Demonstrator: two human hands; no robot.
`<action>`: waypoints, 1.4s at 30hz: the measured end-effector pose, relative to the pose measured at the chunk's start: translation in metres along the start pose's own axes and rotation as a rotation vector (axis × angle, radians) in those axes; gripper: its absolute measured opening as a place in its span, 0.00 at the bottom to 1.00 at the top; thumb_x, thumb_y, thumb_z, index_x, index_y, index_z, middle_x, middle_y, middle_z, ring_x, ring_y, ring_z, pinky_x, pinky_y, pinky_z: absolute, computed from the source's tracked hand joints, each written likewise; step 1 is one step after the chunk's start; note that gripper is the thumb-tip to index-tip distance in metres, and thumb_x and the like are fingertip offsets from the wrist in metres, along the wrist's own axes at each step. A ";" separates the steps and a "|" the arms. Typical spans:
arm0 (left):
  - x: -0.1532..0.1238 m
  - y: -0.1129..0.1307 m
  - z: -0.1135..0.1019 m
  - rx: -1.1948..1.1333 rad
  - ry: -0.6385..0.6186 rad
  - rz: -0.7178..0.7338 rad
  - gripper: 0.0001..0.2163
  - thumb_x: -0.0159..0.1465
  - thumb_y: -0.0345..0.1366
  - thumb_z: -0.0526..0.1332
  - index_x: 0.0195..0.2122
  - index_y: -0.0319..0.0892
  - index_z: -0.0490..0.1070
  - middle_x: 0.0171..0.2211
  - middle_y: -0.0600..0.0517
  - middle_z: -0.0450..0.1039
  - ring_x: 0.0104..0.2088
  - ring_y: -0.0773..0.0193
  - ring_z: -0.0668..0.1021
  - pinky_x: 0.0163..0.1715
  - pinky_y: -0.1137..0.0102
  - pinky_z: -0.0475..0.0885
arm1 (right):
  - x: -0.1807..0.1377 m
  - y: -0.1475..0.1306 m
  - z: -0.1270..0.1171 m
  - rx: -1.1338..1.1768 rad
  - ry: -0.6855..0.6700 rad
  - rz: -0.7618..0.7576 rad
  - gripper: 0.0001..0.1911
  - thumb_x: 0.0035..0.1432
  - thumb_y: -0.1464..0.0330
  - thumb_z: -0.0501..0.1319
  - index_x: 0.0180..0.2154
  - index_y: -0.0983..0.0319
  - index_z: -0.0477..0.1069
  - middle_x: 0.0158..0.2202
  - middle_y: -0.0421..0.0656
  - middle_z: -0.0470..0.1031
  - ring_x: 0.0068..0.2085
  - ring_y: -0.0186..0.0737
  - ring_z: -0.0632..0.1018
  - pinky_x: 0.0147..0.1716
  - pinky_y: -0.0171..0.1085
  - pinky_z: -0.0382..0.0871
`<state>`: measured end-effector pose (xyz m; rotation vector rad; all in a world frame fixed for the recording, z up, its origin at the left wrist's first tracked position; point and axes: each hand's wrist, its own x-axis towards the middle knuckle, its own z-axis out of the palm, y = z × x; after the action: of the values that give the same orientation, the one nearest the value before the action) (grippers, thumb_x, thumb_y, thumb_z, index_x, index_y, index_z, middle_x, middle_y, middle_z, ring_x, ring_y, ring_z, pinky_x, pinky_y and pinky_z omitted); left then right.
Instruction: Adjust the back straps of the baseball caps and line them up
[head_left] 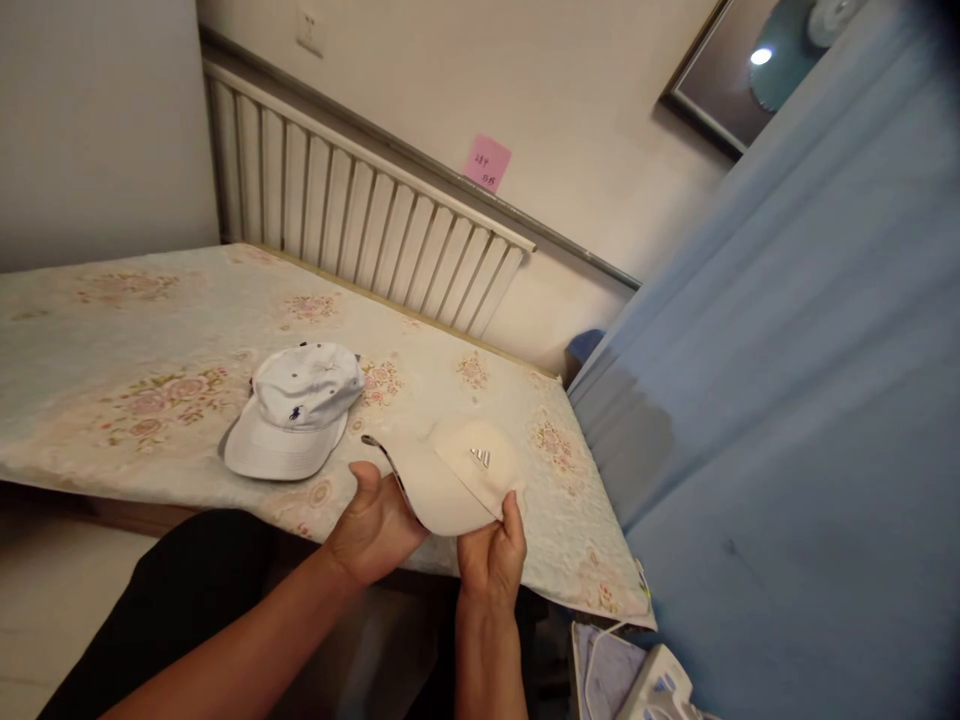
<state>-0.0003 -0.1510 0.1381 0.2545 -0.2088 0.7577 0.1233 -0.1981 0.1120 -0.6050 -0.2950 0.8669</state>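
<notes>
1. I hold a cream baseball cap (450, 475) at the lower centre of the frame, its silver three-bar logo facing up and its brim curving toward the left.
2. My left hand (379, 525) is under the brim, palm turned up; the thumb stands spread away from the cap, and the other fingers are mostly hidden beneath it.
3. My right hand (493, 548) pinches the cap's near edge, thumb on the upper side, fingers tucked below.
4. I cannot tell whether the cap touches the flower-patterned tabletop (472, 372) behind it.
5. A white baseball cap (307, 395) with a navy emblem rests on that tabletop, left of centre, its brim pointing lower left, near my left hand but apart from it.
6. A ribbed radiator (360, 205) runs along the wall at upper centre; a blue curtain (780, 400) fills the right side.
</notes>
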 end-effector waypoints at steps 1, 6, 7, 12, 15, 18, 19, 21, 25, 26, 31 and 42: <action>0.000 0.002 0.000 -0.012 0.013 -0.016 0.40 0.55 0.61 0.57 0.63 0.42 0.58 0.59 0.41 0.66 0.64 0.47 0.59 0.62 0.54 0.56 | 0.001 -0.002 -0.002 0.007 0.018 0.036 0.27 0.60 0.59 0.57 0.58 0.64 0.64 0.50 0.51 0.77 0.52 0.46 0.77 0.59 0.53 0.62; 0.001 0.010 -0.007 -0.053 0.103 -0.073 0.40 0.57 0.66 0.48 0.62 0.42 0.61 0.56 0.41 0.70 0.62 0.46 0.63 0.60 0.55 0.58 | 0.005 -0.012 -0.014 0.023 0.075 0.111 0.24 0.58 0.59 0.57 0.53 0.65 0.70 0.44 0.49 0.80 0.49 0.45 0.78 0.59 0.51 0.62; 0.000 0.011 -0.010 -0.057 0.124 -0.088 0.39 0.57 0.65 0.48 0.61 0.42 0.61 0.55 0.41 0.71 0.61 0.45 0.65 0.60 0.54 0.59 | 0.005 -0.014 -0.016 0.015 0.076 0.115 0.23 0.57 0.60 0.57 0.51 0.65 0.72 0.43 0.48 0.81 0.49 0.45 0.79 0.58 0.51 0.62; 0.000 0.014 -0.012 -0.032 0.372 -0.134 0.34 0.63 0.58 0.48 0.59 0.35 0.64 0.43 0.40 0.79 0.50 0.45 0.77 0.53 0.55 0.68 | 0.006 -0.019 -0.026 -0.050 0.098 0.207 0.17 0.51 0.60 0.60 0.39 0.64 0.78 0.32 0.45 0.82 0.42 0.46 0.81 0.55 0.51 0.66; 0.000 0.014 -0.001 0.044 0.515 -0.182 0.26 0.67 0.48 0.51 0.57 0.33 0.66 0.35 0.42 0.81 0.39 0.49 0.82 0.46 0.58 0.74 | 0.005 -0.022 -0.027 -0.103 0.155 0.233 0.14 0.50 0.60 0.61 0.33 0.63 0.78 0.26 0.43 0.81 0.34 0.45 0.82 0.52 0.49 0.69; 0.001 0.014 0.009 0.121 0.605 -0.206 0.19 0.67 0.38 0.52 0.55 0.34 0.67 0.29 0.46 0.80 0.29 0.54 0.82 0.36 0.63 0.77 | 0.003 -0.021 -0.027 -0.140 0.177 0.207 0.14 0.51 0.59 0.61 0.32 0.62 0.78 0.26 0.42 0.81 0.32 0.43 0.82 0.52 0.47 0.69; 0.002 0.014 0.010 0.140 0.619 -0.214 0.18 0.67 0.37 0.52 0.54 0.34 0.68 0.27 0.46 0.80 0.26 0.56 0.82 0.33 0.65 0.77 | 0.003 -0.021 -0.028 -0.134 0.166 0.197 0.16 0.52 0.57 0.61 0.34 0.62 0.78 0.28 0.42 0.82 0.33 0.43 0.82 0.52 0.48 0.69; 0.002 0.015 0.009 0.164 0.624 -0.241 0.17 0.66 0.36 0.53 0.51 0.32 0.70 0.25 0.46 0.79 0.24 0.56 0.81 0.29 0.66 0.77 | 0.001 -0.018 -0.029 -0.110 0.126 0.177 0.20 0.54 0.54 0.59 0.38 0.62 0.78 0.33 0.45 0.82 0.38 0.44 0.82 0.53 0.49 0.68; 0.002 0.018 -0.003 0.193 0.601 -0.299 0.17 0.64 0.38 0.56 0.48 0.32 0.72 0.23 0.46 0.79 0.23 0.53 0.81 0.27 0.62 0.77 | -0.002 -0.013 -0.034 -0.111 0.045 0.188 0.23 0.56 0.52 0.58 0.43 0.62 0.77 0.40 0.48 0.82 0.44 0.47 0.80 0.54 0.52 0.67; 0.001 0.018 -0.006 0.199 0.600 -0.308 0.17 0.63 0.38 0.56 0.48 0.32 0.72 0.23 0.45 0.79 0.23 0.52 0.81 0.27 0.62 0.77 | -0.002 -0.012 -0.035 -0.118 0.030 0.199 0.23 0.56 0.52 0.58 0.43 0.63 0.77 0.40 0.49 0.81 0.45 0.48 0.80 0.54 0.53 0.66; -0.003 0.021 -0.016 0.160 0.584 -0.435 0.20 0.63 0.40 0.56 0.51 0.30 0.70 0.30 0.39 0.80 0.32 0.46 0.82 0.36 0.56 0.76 | 0.006 -0.017 -0.045 -0.104 -0.028 0.264 0.22 0.54 0.56 0.62 0.44 0.65 0.76 0.39 0.50 0.82 0.46 0.47 0.80 0.54 0.54 0.65; 0.004 0.015 -0.013 0.176 0.587 -0.499 0.25 0.64 0.43 0.56 0.57 0.30 0.66 0.34 0.37 0.80 0.37 0.44 0.82 0.42 0.52 0.74 | 0.007 -0.014 -0.046 -0.159 -0.026 0.322 0.24 0.57 0.54 0.59 0.45 0.65 0.75 0.42 0.50 0.81 0.49 0.47 0.78 0.53 0.53 0.68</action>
<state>-0.0066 -0.1343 0.1286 0.2282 0.4667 0.3276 0.1585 -0.2169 0.0838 -0.8038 -0.2965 1.1683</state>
